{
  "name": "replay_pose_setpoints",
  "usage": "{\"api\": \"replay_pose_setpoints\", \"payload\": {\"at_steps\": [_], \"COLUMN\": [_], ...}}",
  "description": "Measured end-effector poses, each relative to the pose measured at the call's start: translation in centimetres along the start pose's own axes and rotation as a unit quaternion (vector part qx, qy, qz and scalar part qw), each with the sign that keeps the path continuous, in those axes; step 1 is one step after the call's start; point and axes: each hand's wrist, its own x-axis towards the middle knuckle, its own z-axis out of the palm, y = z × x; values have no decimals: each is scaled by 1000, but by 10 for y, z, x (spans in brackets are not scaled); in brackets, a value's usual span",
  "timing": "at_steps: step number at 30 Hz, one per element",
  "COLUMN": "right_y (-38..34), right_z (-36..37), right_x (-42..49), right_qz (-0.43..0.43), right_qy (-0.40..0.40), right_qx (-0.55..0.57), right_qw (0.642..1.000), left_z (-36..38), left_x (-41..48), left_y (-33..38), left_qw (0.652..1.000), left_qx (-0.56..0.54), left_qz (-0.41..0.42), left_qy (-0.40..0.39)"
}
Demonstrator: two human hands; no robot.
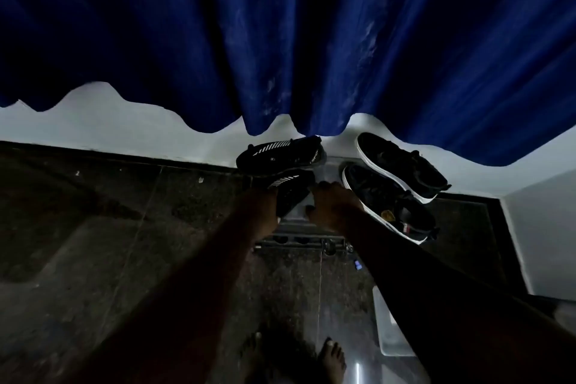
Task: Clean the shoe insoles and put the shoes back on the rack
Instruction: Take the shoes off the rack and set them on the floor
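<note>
On the left, the dark stone floor (93, 227) carries no shoes. The left hand (265, 212) is laid against the side of the nearer striped shoe (291, 193). Its fingers are hidden behind the shoe, so a grip is likely but cannot be confirmed. That shoe is tilted at the front of the rack (299, 243). Whether it is already set down cannot be told. Just behind it, the farther striped shoe (280, 154) is seen lying on the rack top, near the wall.

The right hand (335, 209) is held between the two pairs with knuckles up and fingers curled downward. It cannot be told whether anything is held in it. Further right, the two white-soled sneakers (402, 193) are placed side by side on the rack, under the hem of the blue curtain (280, 40).

No insole is shown, so the cleaning cannot be verified. The task is judged to be near its end, with three shoes returned and only the nearer striped shoe perhaps left to be settled. A pale container (392, 327) is left on the floor at lower right.
</note>
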Motion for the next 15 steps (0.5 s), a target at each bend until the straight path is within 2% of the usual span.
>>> {"api": "replay_pose_setpoints", "payload": {"at_steps": [7, 15], "right_y": [-5, 4], "right_z": [-4, -8], "right_x": [48, 98], "right_qz": [-6, -18], "right_qy": [19, 36], "right_qx": [-27, -102], "right_qw": [999, 994], "left_z": [42, 66], "left_x": [18, 37], "left_y": [-25, -39], "left_qw": [988, 984], "left_qx": [138, 158], "left_qz": [66, 79], "left_qy": [-29, -28]}}
